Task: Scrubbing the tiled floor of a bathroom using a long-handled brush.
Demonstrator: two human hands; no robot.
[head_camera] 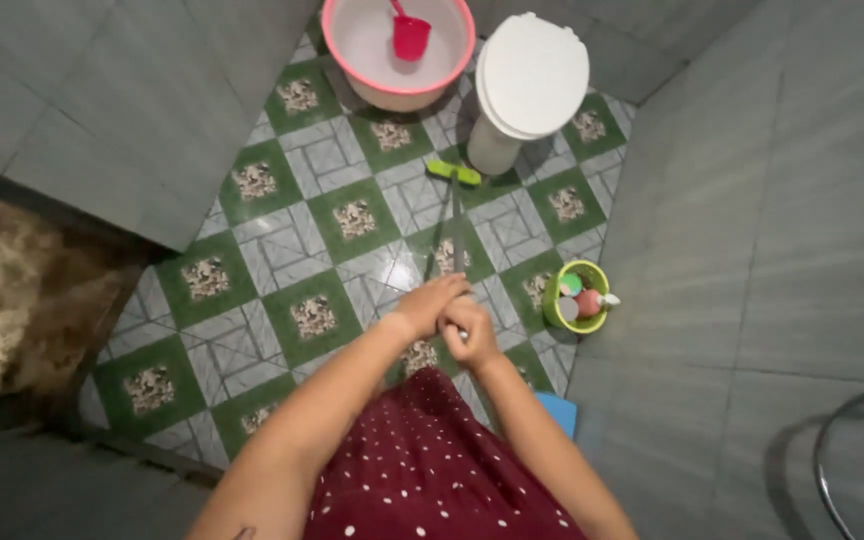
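Both hands [447, 315] grip brush handle [458, 240]; dipper [410, 36] in basin [352, 70].

long-handled floor brush [455, 215], green head on the tiled floor, handle slanting up, gripped near top

Beyond the grip sit a white closed-lid toilet [527, 85] and a pink round water basin [397, 90]; right, a small green basket [554, 310].

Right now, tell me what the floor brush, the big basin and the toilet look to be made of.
Floor brush: green head looks like moulded plastic; the grey handle, held by both hands, could be metal or plastic. Big basin: pink plastic, smooth and faintly glossy, going by its thin rolled rim. Toilet: white body probably glazed ceramic, lid likely plastic.
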